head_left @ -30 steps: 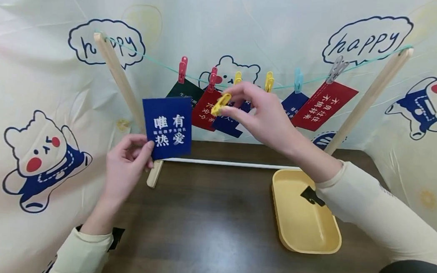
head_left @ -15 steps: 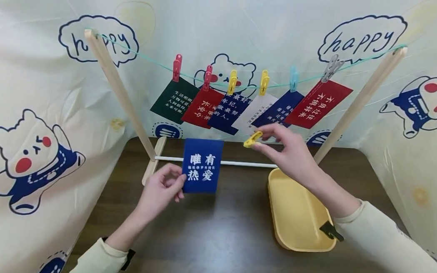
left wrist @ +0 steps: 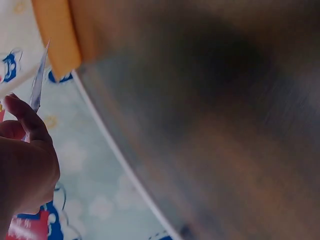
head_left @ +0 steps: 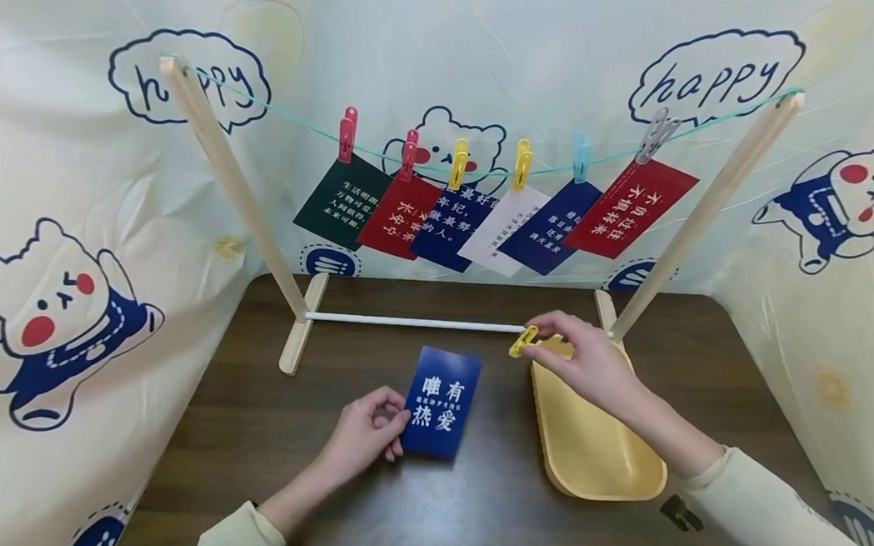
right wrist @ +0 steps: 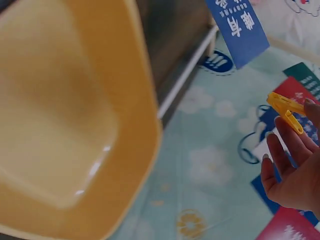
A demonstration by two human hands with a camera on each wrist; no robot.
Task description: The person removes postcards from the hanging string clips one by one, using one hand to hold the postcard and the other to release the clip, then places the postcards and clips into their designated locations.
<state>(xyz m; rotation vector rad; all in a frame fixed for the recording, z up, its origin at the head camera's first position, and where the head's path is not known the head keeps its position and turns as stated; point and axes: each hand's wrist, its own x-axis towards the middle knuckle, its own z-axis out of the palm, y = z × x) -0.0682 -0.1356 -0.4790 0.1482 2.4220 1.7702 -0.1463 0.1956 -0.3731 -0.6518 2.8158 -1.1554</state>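
My left hand (head_left: 367,427) pinches a blue card (head_left: 440,403) with white lettering by its left edge, above the table. In the left wrist view the card (left wrist: 38,82) shows nearly edge-on beyond the curled fingers. My right hand (head_left: 585,357) pinches a yellow clothespin (head_left: 525,342) between thumb and fingers, over the far left corner of the tray. Behind both hands a green string (head_left: 311,123) runs between two wooden posts. Several cards hang from it by clothespins: a green card (head_left: 344,202), a red card (head_left: 399,216), blue ones, a white card (head_left: 501,227) and another red card (head_left: 631,208).
A yellow tray (head_left: 599,450) stands on the right of the dark wooden table (head_left: 262,429). A white rod (head_left: 411,322) joins the feet of the left post (head_left: 232,185) and right post (head_left: 711,210). A printed curtain (head_left: 570,56) hangs behind and at the sides.
Both hands have come down from the string toward the table. The left hand with the blue card moved right and nearer; the right hand with the yellow clothespin moved right, toward the tray.
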